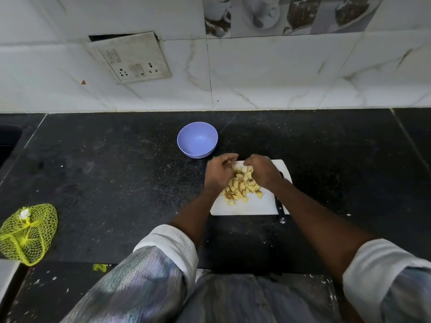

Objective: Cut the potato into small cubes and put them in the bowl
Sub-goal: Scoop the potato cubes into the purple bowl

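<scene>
We have both hands over the white board (249,207) on the black counter (116,171). Our left hand (218,173) and right hand (263,171) flank the pile of cubes (241,185), fingers (229,157) curled inward around its far end and touching it. The purple bowl (197,139) sits just beyond our left fingers. The knife (279,205) lies on the board under our right forearm. A yellow net bag (28,231) lies well to the left.

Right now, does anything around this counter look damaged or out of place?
Yes. The switch plate on the tiled wall hangs crooked, with a dark gap along its top edge. On the counter, a yellow net scrap lies apart from the mesh bag.
</scene>
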